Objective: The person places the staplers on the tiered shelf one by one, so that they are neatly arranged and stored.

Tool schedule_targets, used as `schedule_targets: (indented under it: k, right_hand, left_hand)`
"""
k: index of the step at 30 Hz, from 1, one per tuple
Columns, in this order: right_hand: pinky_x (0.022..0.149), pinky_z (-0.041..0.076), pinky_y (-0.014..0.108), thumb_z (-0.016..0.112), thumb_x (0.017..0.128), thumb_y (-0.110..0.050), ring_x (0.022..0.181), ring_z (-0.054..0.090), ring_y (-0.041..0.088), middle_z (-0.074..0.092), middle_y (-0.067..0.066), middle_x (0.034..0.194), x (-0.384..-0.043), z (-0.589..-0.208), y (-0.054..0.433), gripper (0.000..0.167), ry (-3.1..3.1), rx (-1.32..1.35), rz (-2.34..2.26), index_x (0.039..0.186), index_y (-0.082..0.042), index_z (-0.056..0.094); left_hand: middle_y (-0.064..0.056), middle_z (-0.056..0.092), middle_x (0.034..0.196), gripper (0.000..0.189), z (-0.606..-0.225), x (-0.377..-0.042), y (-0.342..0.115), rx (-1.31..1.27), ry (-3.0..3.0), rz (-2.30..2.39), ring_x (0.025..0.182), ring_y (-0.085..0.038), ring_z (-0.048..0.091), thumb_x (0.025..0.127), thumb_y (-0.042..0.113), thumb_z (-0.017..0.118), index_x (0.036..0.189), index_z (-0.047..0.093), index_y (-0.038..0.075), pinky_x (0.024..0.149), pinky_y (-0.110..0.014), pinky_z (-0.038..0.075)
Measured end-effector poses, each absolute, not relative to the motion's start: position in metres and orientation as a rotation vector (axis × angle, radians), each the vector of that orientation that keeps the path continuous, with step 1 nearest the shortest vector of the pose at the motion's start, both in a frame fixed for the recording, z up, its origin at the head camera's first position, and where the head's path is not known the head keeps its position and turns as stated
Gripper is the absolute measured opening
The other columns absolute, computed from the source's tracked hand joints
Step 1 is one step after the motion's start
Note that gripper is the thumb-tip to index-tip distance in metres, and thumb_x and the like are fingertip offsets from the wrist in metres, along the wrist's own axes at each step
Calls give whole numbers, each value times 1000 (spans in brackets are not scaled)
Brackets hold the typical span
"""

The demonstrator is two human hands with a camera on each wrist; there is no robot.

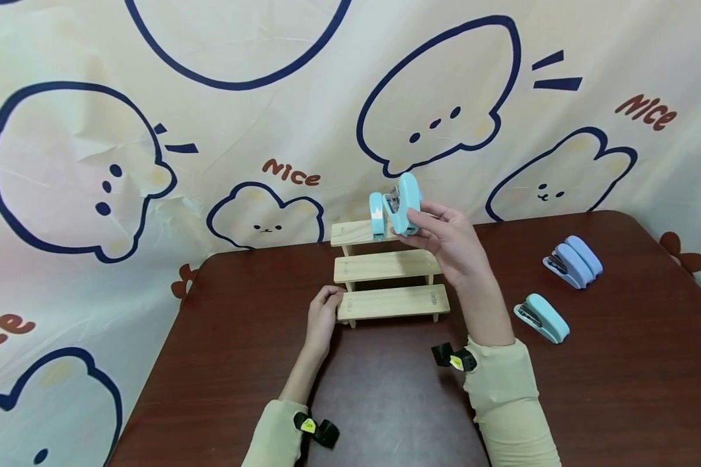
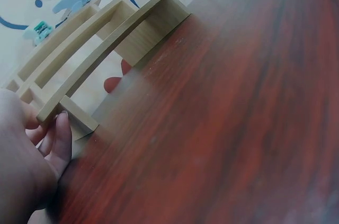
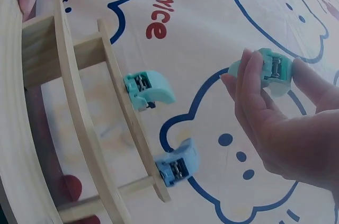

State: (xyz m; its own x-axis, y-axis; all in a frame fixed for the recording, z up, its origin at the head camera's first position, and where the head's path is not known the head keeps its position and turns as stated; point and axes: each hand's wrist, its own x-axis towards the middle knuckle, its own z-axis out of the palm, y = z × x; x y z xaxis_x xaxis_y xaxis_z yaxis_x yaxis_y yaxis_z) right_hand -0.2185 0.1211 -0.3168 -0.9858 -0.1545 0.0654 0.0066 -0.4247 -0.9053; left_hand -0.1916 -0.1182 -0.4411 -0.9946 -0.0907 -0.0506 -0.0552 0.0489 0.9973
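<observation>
My left hand [image 1: 322, 314] pinches the left end of the lowest step of a three-tier wooden stand [image 1: 393, 303], thumb over the board and fingers beneath in the left wrist view. Raised above the stand's top step, my right hand [image 1: 452, 243] grips a teal stapler [image 1: 409, 202] between thumb and fingers. The right wrist view shows this held stapler [image 3: 276, 69] apart from the stand. On the top step stand another teal stapler [image 3: 151, 87] and a blue stapler [image 3: 183, 164]. From the head, the held stapler and hand largely cover the blue one.
To the right on the dark wooden table [image 1: 631, 363] lie a teal stapler [image 1: 542, 318] and blue staplers [image 1: 568, 264] side by side. A patterned cloth [image 1: 339, 130] hangs close behind the stand and the table's back edge.
</observation>
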Motion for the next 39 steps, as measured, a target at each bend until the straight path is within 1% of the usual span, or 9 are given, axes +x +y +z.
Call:
schedule_targets:
  k: [8, 13, 16, 21, 25, 30, 32, 37, 39]
  right_hand:
    - [87, 60, 31, 53, 102, 5, 104, 66, 22, 43, 23, 149, -222, -317, 105, 52, 1563, -297, -2601, 152, 11, 39]
    - [86, 60, 30, 55, 103, 3, 102, 68, 22, 43, 25, 148, -224, -318, 94, 51, 1541, -299, -2631, 151, 12, 41]
    - [85, 60, 28, 56, 104, -1, 100, 67, 20, 51, 24, 139, -225, -318, 87, 47, 1551, -230, -2657, 148, 12, 46]
    - [79, 57, 22, 64, 102, -6, 91, 66, 16, 62, 16, 122, -227, -319, 78, 42, 1580, -95, -2665, 140, 9, 56]
    - [76, 57, 21, 64, 101, -4, 85, 66, 15, 65, 13, 114, -229, -319, 70, 39, 1528, -108, -2680, 137, 9, 57]
    - [75, 59, 23, 63, 100, -1, 78, 65, 15, 66, 9, 100, -231, -319, 62, 35, 1480, -116, -2708, 133, 11, 57]
    - [75, 59, 24, 64, 100, 0, 78, 66, 15, 66, 9, 100, -231, -319, 58, 36, 1480, -99, -2705, 134, 12, 57]
    - [77, 59, 24, 65, 99, 1, 81, 66, 15, 62, 12, 111, -233, -322, 47, 45, 1450, -57, -2688, 142, 11, 53]
    - [78, 59, 24, 65, 99, 1, 81, 66, 15, 62, 12, 112, -234, -325, 41, 45, 1423, -46, -2695, 142, 10, 54]
  left_hand:
    - [-9, 63, 91, 20, -440, -191, -117, 156, -2228, -2157, 61, -13, 53, 103, 4, 51, 105, 66, -9, 56, -30, 49]
    - [-9, 64, 93, 21, -440, -191, -118, 153, -2244, -2142, 64, -14, 54, 103, 5, 51, 106, 67, -7, 57, -30, 50]
    - [-9, 64, 93, 21, -440, -191, -118, 157, -2241, -2151, 64, -14, 54, 103, 6, 51, 107, 67, -7, 58, -30, 50]
    - [-9, 63, 91, 21, -440, -190, -118, 153, -2243, -2162, 63, -15, 53, 104, 6, 50, 107, 66, -7, 58, -31, 50]
    - [-10, 64, 92, 22, -440, -191, -118, 154, -2237, -2154, 62, -15, 54, 103, 6, 50, 108, 66, -9, 58, -31, 50]
    - [-11, 64, 94, 22, -440, -192, -118, 141, -2241, -2148, 62, -15, 54, 104, 6, 50, 108, 66, -9, 58, -31, 50]
    - [-11, 64, 95, 22, -440, -192, -118, 139, -2244, -2149, 63, -15, 54, 104, 6, 50, 108, 66, -9, 58, -31, 50]
    - [-12, 64, 96, 22, -440, -192, -118, 146, -2241, -2148, 64, -16, 54, 103, 5, 50, 108, 66, -10, 57, -30, 50]
    - [-12, 65, 97, 22, -441, -191, -118, 145, -2241, -2145, 64, -16, 54, 103, 5, 50, 108, 66, -10, 57, -29, 50]
